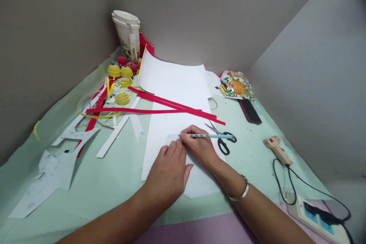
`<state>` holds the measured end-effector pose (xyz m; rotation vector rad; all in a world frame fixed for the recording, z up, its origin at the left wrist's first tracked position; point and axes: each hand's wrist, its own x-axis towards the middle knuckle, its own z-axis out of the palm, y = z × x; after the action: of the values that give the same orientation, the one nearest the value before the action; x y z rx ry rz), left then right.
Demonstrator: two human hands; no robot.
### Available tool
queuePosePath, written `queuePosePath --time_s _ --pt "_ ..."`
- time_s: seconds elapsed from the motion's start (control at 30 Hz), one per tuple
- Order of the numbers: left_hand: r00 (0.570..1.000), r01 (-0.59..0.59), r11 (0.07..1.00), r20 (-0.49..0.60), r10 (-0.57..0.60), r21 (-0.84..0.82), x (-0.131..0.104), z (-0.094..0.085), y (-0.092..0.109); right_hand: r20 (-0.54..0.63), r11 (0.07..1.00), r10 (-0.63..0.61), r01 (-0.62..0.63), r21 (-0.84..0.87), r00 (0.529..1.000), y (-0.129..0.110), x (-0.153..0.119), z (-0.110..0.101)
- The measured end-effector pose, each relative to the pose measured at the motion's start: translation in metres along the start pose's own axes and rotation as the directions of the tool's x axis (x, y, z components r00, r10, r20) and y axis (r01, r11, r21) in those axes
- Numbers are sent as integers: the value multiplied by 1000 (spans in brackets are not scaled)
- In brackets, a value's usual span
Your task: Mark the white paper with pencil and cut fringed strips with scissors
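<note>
My right hand (199, 147) grips a light-blue pencil (211, 135) with brown spots, its tip low over the white paper (160, 127). Beside it, my left hand (170, 164) lies on the same paper, fingers bent forward and thumb held apart, with nothing in it. Faint small marks show on the paper just left of the pencil tip; I cannot make out what they are. Black-handled scissors (223, 146) lie partly open to the right of my right hand. Red strips (160, 111) cross the paper beyond both hands.
A curled white sheet (174, 74) stands at the back. Paper scraps (58, 171), yellow round pieces (122, 98) and a white coffee bucket (127, 32) are on the left. On the right are a food packet (238, 87), phone (249, 111), corded glue gun (278, 150) and power strip (310, 219).
</note>
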<state>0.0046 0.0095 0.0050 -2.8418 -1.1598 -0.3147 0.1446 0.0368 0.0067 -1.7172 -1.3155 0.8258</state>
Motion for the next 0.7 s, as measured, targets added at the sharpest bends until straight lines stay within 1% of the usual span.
queuePosePath --time_s 0.4,0.7 --pt "1000 -3 1000 -18 4 20 -1 2 0 3 999 25 -26 25 1000 -3 -1 -2" --pt "1000 -1 1000 -4 1 6 0 0 1 7 1000 4 -4 2 1000 0 0 -1"
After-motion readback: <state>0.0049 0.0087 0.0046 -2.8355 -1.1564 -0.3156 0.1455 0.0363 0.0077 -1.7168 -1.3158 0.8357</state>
